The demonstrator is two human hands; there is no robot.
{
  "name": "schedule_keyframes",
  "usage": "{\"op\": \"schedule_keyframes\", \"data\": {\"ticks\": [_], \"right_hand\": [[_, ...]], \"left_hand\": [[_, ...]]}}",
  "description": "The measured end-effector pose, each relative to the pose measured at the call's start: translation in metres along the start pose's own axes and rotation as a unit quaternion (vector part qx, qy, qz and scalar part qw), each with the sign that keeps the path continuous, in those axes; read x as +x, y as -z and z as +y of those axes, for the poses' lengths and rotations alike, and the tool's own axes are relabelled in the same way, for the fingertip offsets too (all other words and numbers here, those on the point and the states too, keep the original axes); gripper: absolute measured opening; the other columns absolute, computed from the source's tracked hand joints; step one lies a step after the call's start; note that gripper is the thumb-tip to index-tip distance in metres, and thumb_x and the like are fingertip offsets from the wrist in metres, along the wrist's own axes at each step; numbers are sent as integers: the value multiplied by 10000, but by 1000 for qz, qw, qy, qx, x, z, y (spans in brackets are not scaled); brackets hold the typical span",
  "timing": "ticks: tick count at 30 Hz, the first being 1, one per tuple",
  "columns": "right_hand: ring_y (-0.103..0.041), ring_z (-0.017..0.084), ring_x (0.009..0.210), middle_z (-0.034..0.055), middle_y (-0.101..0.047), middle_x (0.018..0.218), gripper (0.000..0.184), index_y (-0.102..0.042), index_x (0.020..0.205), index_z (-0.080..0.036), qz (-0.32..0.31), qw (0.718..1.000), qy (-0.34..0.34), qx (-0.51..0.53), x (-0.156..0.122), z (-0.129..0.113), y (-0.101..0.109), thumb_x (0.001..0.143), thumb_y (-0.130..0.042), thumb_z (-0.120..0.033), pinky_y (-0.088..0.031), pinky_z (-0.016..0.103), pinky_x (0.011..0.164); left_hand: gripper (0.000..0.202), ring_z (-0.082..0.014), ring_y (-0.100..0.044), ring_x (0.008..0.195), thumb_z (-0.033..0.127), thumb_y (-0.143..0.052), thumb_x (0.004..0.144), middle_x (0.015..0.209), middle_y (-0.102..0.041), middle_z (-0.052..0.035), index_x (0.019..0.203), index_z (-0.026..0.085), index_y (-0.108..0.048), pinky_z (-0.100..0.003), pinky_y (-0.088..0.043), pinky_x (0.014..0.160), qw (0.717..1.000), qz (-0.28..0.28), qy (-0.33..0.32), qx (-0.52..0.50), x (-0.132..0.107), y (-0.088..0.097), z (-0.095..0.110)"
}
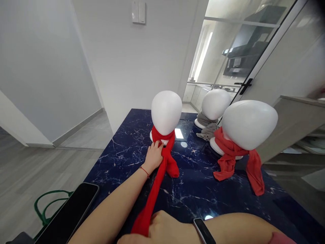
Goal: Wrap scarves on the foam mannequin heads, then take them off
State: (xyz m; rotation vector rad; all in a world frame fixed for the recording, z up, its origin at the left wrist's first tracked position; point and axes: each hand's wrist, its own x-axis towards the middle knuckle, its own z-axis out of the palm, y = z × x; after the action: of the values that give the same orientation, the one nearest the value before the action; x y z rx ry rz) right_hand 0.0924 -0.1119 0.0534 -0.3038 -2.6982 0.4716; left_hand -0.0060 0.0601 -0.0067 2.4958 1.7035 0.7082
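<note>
A bright red scarf [161, 171] circles the neck of a white egg-shaped mannequin head [166, 110] and crosses over itself in front. My left hand [154, 156], with a thin red cord at the wrist, is closed on the scarf just below the neck; its fingertips are partly hidden there. Near the bottom edge my right hand [162, 227], with a dark-faced band on its wrist, grips one long end of the scarf. That end is stretched taut toward me. The other, shorter end hangs down onto the table.
The dark blue marbled table [188, 193] carries two more heads: one [250, 125] with a coral-red scarf [228, 156], another [215, 104] with a grey scarf [209, 130]. A black phone [68, 211] and green handles [44, 206] are at lower left. A glass-paned door stands behind.
</note>
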Motion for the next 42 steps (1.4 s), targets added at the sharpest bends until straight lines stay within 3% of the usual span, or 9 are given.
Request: {"op": "schedule_keyframes", "data": {"ticks": [7, 14, 19, 24, 30, 32, 35, 38, 42], "right_hand": [[-452, 112, 455, -21, -527, 507, 198, -603, 875, -180, 250, 951, 46, -174, 5, 50, 13, 878, -486, -340, -317, 266, 453], [-575, 177, 1003, 88, -612, 1119, 258, -527, 1126, -178, 202, 922, -287, -161, -4, 158, 32, 943, -363, -257, -437, 271, 854], [-644, 174, 819, 65, -678, 965, 331, -555, 1087, -197, 155, 894, -377, -185, -17, 181, 32, 963, -291, -354, -438, 248, 693], [-653, 196, 787, 88, -686, 837, 420, -623, 915, -193, 105, 816, -512, -248, -30, 205, 43, 955, -264, -408, -422, 259, 675], [-638, 251, 879, 129, -622, 1055, 355, -536, 1182, -175, 238, 726, -601, -237, -65, 245, 61, 876, -432, -323, -470, 335, 723], [-597, 266, 996, 166, -544, 1182, 410, -483, 1240, -128, 309, 742, -543, -243, -66, 247, 60, 868, -435, -291, -478, 363, 800], [-462, 247, 1203, 150, -457, 1297, 417, -438, 1279, -139, 356, 823, -380, -228, -51, 237, 50, 875, -412, -240, -421, 377, 973], [-393, 219, 1272, 120, -399, 1359, 438, -406, 1304, -186, 300, 895, -277, -179, -31, 221, 34, 865, -414, -191, -396, 380, 1027], [-398, 219, 1267, 117, -339, 1389, 461, -419, 1288, -205, 241, 922, -265, -148, -23, 213, 23, 832, -443, -141, -420, 377, 1014]], "left_hand": [[560, -282, -436, 1089, 107, -465, 728, 1276, -454, -107, 1277, 213, -484, -417, -383, 901, 1000, -2, 9, -22, -1, 3, 0], [371, -260, -454, 1050, 224, -422, 848, 1225, -481, -103, 1204, 204, -524, -399, -400, 868, 1000, 10, 1, -18, -4, 3, 2], [453, -245, -432, 1084, 204, -420, 842, 1277, -449, -92, 1295, 193, -443, -378, -397, 880, 999, -4, 8, 37, -3, 5, 5], [428, -238, -431, 1093, 251, -390, 881, 1275, -453, -86, 1303, 204, -441, -367, -398, 883, 999, -6, 12, 51, -2, 5, 4], [412, -237, -430, 1097, 251, -379, 892, 1277, -453, -79, 1296, 218, -454, -375, -402, 884, 999, -4, 16, 48, -2, 4, 4], [412, -238, -430, 1097, 254, -377, 893, 1278, -453, -79, 1295, 214, -454, -382, -404, 886, 999, -4, 15, 45, -2, 4, 4], [414, -239, -427, 1103, 258, -371, 894, 1288, -448, -79, 1299, 212, -447, -388, -404, 889, 999, -3, 17, 41, -2, 4, 3], [419, -237, -425, 1105, 249, -386, 884, 1301, -440, -76, 1297, 210, -445, -386, -403, 892, 999, -7, 16, 37, -2, 4, 3], [416, -234, -426, 1099, 228, -394, 873, 1286, -450, -77, 1285, 207, -452, -380, -404, 888, 999, -9, 18, 39, -2, 6, 4]]}}
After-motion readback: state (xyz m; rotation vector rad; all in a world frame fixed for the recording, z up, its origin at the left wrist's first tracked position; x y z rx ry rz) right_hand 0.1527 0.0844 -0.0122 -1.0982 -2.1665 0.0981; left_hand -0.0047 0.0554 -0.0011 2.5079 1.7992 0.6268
